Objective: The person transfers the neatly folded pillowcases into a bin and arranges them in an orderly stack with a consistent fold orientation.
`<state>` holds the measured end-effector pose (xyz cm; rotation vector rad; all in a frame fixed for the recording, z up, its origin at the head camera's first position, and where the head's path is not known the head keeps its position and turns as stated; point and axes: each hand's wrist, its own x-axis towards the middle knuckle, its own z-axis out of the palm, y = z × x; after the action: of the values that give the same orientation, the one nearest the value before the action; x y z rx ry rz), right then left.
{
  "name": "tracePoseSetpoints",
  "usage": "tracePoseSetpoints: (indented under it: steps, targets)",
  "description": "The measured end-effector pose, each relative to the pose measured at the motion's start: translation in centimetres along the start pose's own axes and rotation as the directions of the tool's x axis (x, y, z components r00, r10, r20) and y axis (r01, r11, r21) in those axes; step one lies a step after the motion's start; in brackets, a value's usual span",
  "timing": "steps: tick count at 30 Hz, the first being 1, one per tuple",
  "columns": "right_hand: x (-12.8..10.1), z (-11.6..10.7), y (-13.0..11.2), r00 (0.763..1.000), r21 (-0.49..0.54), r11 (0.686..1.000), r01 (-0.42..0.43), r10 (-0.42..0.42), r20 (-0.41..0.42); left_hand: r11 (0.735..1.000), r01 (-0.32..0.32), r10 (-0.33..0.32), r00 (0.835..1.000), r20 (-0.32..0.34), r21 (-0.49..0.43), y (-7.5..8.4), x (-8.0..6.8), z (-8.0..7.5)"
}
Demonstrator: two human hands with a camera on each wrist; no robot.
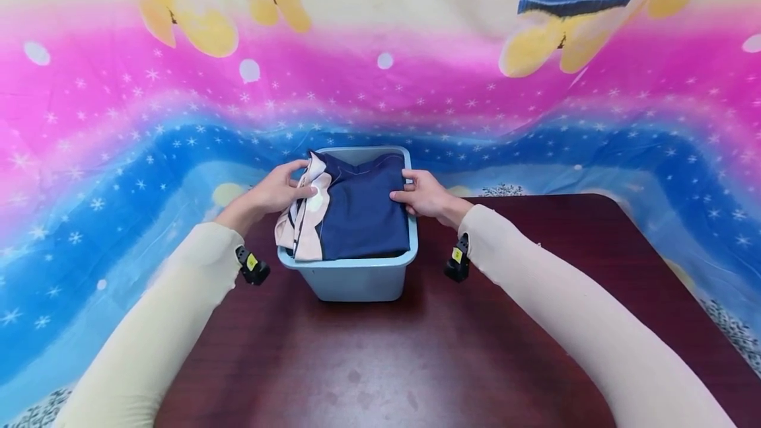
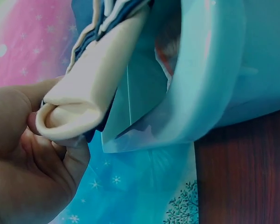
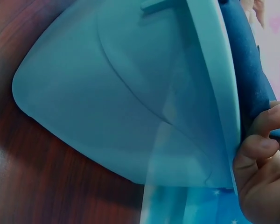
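A folded navy garment [image 1: 368, 210] with pale pink and cream patterned cloth along its left side lies across the mouth of a blue-grey plastic bin [image 1: 359, 283]. At its left edge my left hand [image 1: 278, 189] pinches the layers, thumb on top. In the left wrist view, the fingers and thumb of that hand [image 2: 35, 158] wrap a rolled cream fold [image 2: 95, 84], held just outside the bin's rim [image 2: 196, 84]. On the opposite side my right hand [image 1: 425, 194] grips the garment's right edge, thumb over the navy cloth. The right wrist view has its curled fingers beside the rim [image 3: 219, 74].
The bin stands on a dark red-brown wooden table [image 1: 487, 335], near its back edge. Behind hangs a printed cloth [image 1: 380, 91] in pink and blue with bears and snowflakes. Something reddish and white [image 2: 165, 56] shows inside the bin. Black wrist cameras [image 1: 458, 259] sit at both cuffs.
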<state>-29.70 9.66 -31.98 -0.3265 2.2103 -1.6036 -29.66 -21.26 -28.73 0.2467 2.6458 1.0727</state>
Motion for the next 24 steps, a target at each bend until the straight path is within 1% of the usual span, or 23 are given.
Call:
tracePoseSetpoints:
  steps: [4,7,11,14,19,24]
  targets:
    - [0.4,0.0,-0.1,1.000,-0.024,1.000,0.006,-0.006,-0.017,1.000,-0.004,0.004,1.000,-0.001,0.021,0.1,0.5,0.0]
    - [0.7,0.2,0.0,0.999,-0.044,0.999,0.008,-0.009,-0.032,0.999,-0.021,0.020,1.000,0.014,0.044,0.2,0.9,0.0]
    - [0.9,0.4,0.1,0.999,-0.075,0.997,0.015,-0.019,-0.048,0.995,-0.039,0.036,0.999,0.032,0.092,0.4,1.2,0.1]
    - [1.0,0.6,0.0,0.998,-0.100,0.995,0.004,-0.010,-0.057,0.992,-0.043,0.039,0.999,0.035,0.122,0.4,1.2,0.2]
    - [1.2,0.7,0.0,0.996,-0.165,0.985,-0.040,0.027,-0.083,0.989,-0.041,0.036,0.998,0.042,0.139,0.0,1.2,0.8]
    - [1.2,0.8,-0.2,0.994,-0.238,0.970,-0.055,0.030,-0.107,0.984,-0.036,0.025,0.997,0.067,0.172,-0.7,1.3,1.3]
